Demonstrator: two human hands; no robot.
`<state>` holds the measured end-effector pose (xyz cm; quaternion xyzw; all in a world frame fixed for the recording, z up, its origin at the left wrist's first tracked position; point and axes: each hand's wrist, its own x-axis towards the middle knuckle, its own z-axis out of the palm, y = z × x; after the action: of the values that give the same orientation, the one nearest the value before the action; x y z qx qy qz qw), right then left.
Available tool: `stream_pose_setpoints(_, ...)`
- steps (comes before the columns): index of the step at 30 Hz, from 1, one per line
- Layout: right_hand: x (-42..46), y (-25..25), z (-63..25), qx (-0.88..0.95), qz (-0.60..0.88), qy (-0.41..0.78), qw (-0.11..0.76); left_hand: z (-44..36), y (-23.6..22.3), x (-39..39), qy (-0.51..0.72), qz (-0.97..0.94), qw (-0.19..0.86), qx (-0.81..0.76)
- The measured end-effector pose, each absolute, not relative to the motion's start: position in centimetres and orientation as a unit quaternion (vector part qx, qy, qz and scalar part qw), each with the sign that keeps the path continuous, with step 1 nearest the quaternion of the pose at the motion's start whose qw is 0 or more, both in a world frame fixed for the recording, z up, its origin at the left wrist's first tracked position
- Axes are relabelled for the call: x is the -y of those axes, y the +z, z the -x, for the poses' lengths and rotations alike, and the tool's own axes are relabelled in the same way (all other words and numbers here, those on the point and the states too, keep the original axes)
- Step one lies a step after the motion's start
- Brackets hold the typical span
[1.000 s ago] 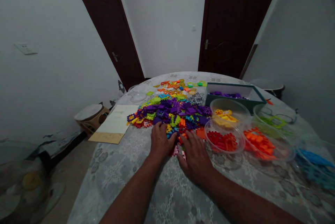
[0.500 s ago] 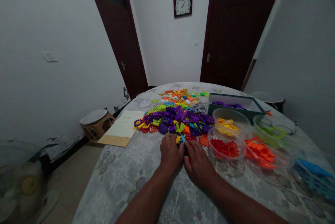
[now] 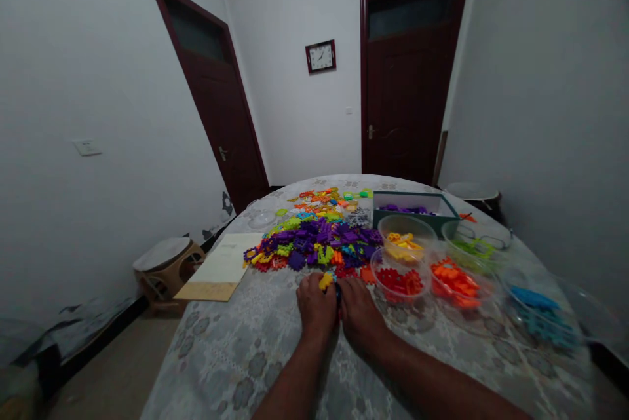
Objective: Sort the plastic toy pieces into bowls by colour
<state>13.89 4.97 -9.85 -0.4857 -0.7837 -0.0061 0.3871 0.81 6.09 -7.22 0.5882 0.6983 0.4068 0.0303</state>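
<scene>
Both my hands rest side by side on the lace-covered table (image 3: 255,354), at the near edge of a pile of small plastic building pieces (image 3: 314,236) in purple, green, orange and yellow. My left hand (image 3: 316,305) is curled, and a yellow piece (image 3: 325,281) shows at its fingertips. My right hand (image 3: 358,307) is curled against it; what its fingers hold is hidden. A clear bowl of red pieces (image 3: 400,276) sits just right of my right hand.
More clear bowls hold yellow pieces (image 3: 405,233), orange pieces (image 3: 455,282), green pieces (image 3: 472,240) and blue pieces (image 3: 540,308). A dark green box (image 3: 413,205) with purple pieces stands behind them. A paper sheet (image 3: 221,266) overhangs the left edge above a stool (image 3: 164,263). Two dark doors behind.
The camera has tilted up, showing more of the doors and wall. My hands drew together and closer to me at the pile's near edge, fingers curling around small pieces.
</scene>
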Motion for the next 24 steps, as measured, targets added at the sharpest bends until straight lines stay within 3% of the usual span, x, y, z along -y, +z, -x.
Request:
stream_pose_setpoints(8, -7.2, -7.3, -12.7, 0.624, 0.542, 0.146, 0.543, -2.2, -6.6, -7.1, 0.433, -0.568, -0.004, -0.699)
stream_pose_setpoints(17, -6.8, -6.3, -13.5, 0.534, 0.539, 0.278, 0.589, -1.3, -6.8, -7.1, 0.483, -0.594, 0.028, -0.643)
stream_pose_setpoints(24, -6.5, -5.9, -13.0, 0.545, 0.531, 0.294, 0.579, -1.4, -7.3, -7.3, 0.541, -0.524, 0.073, -0.653)
